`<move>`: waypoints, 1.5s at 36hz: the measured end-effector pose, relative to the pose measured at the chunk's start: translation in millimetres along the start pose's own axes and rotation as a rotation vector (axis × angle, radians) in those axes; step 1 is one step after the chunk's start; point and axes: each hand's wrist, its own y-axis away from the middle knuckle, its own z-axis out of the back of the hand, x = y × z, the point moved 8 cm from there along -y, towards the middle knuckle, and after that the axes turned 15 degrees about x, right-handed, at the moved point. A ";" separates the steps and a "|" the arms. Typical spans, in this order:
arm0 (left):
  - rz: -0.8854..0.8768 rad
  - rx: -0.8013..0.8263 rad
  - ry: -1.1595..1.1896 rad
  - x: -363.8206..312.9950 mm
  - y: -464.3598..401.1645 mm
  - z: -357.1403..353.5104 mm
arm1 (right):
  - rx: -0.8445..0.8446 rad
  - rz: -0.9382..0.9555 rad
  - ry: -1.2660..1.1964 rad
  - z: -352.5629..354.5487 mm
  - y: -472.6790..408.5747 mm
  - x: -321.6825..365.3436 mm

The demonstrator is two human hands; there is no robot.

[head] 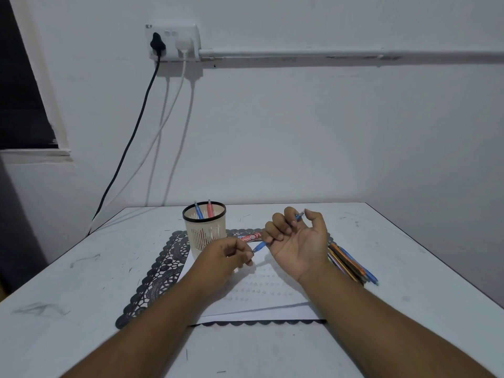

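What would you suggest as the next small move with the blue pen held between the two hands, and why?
Probably the left hand should twist or pull at the tip end of the blue pen while the right hand steadies the barrel. The right hand grips the pen palm-up, the left fingers pinch its lower tip, and both are above the paper.

My pen is blue; at its ten o'clock, a cream slatted cup, black-rimmed, on a black lace-patterned mat.

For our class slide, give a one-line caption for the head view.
Right hand grips a blue pen while the left hand pinches its end above a written sheet, beside a pen holder.
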 end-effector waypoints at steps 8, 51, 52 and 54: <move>0.010 0.032 0.019 2.2 -1.1 1.1 | -0.004 0.025 -0.008 2.8 -1.0 4.6; 0.021 0.007 0.087 9.2 -6.2 -1.5 | 0.100 -0.058 0.083 -13.0 -3.7 3.3; 0.020 0.007 0.079 9.3 -6.2 -1.3 | 0.098 -0.064 0.087 -12.9 -4.0 3.2; 0.017 0.005 0.061 8.8 -6.3 -0.5 | 0.097 -0.064 0.083 -12.3 -4.0 3.7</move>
